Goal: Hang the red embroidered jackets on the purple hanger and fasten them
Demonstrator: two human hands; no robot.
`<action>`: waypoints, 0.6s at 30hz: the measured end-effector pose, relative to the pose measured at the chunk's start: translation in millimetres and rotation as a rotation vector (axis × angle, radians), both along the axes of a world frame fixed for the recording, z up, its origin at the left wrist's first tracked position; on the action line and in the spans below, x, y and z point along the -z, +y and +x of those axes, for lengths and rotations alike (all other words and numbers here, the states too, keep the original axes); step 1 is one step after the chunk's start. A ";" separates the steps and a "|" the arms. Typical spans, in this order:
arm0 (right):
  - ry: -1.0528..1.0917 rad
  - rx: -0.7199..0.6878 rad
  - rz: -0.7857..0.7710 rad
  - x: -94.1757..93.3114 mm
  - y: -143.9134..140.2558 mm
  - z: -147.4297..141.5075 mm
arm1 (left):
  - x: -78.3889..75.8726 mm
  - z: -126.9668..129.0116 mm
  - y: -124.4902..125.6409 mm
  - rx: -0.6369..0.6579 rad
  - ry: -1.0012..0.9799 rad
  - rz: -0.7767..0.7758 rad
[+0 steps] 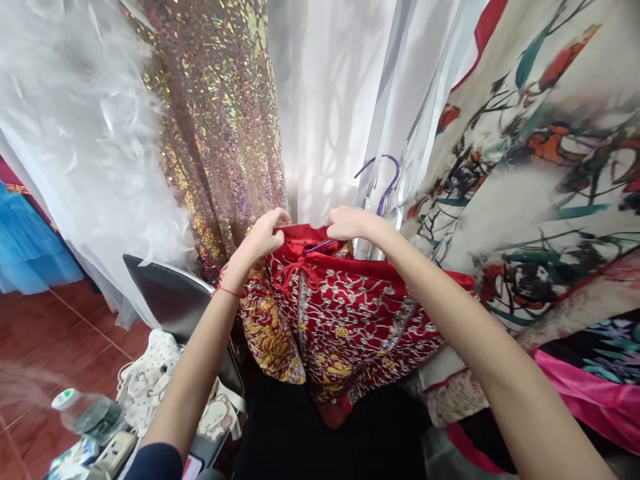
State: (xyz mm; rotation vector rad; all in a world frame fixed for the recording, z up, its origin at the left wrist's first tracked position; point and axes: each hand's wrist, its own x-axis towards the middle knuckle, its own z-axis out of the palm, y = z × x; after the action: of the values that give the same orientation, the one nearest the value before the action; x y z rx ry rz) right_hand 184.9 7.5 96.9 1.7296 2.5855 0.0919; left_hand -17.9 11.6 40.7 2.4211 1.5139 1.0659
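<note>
Left hand (265, 235) and right hand (350, 222) closed, each grip pinching the top edge of the red embroidered garment (345, 320). Garment hanging on a purple hanger (383, 180), between sequined fabric (220, 120) and floral printed cloth (540, 167).

red garment (345, 313): embroidered cloth, metallic thread | sequin dress (220, 127): glittery | hanger (383, 183): glossy purple plastic
</note>
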 end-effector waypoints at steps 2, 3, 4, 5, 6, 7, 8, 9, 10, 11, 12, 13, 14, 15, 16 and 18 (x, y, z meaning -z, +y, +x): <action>-0.009 -0.054 0.086 5.2 -3.0 1.2 | -1.9 13.1 6.0 0.255 -0.076 -0.158; -0.014 -0.080 0.145 9.2 -5.6 2.8 | -2.3 19.8 8.9 0.365 -0.074 -0.248; -0.012 -0.108 0.211 13.6 -9.3 5.4 | -2.5 26.2 11.5 0.447 -0.052 -0.324; -0.001 -0.144 0.281 17.9 -14.3 9.5 | -2.2 32.1 13.8 0.498 -0.026 -0.369; 0.023 -0.185 0.354 21.5 -20.8 15.2 | -1.6 37.3 15.5 0.521 -0.010 -0.383; 0.058 -0.218 0.424 24.2 -28.6 22.6 | -0.8 41.9 16.6 0.519 -0.017 -0.378; 0.103 -0.230 0.500 25.5 -37.5 31.6 | 0.1 46.0 17.0 0.503 -0.048 -0.373; 0.155 -0.205 0.578 25.4 -46.8 42.0 | 1.0 50.0 16.8 0.486 -0.092 -0.385; 0.210 -0.127 0.648 24.1 -55.9 53.4 | 1.6 54.0 16.1 0.477 -0.135 -0.423; 0.263 -0.006 0.695 22.0 -63.8 65.7 | 1.9 58.3 15.2 0.473 -0.178 -0.482; 0.306 0.133 0.707 19.6 -69.8 78.5 | 2.0 63.0 14.2 0.465 -0.220 -0.548; 0.334 0.254 0.675 17.2 -73.1 91.4 | 1.8 68.1 13.5 0.450 -0.260 -0.603; 0.349 0.326 0.579 15.5 -73.6 104.1 | 1.3 73.4 13.2 0.433 -0.299 -0.646; 0.365 0.347 0.420 14.8 -71.4 116.1 | 0.5 78.8 13.4 0.418 -0.334 -0.679; 0.395 0.318 0.224 15.4 -66.7 126.7 | -0.4 84.1 14.0 0.405 -0.361 -0.706; 0.521 0.176 -0.166 20.4 -53.2 142.0 | -3.3 93.5 16.5 0.384 -0.382 -0.760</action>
State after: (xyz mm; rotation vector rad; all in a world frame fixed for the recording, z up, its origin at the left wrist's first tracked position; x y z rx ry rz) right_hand 326.9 -45.7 76.5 2.1315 2.6296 -0.6409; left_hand 75.6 28.2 44.1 1.7475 1.0103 0.6499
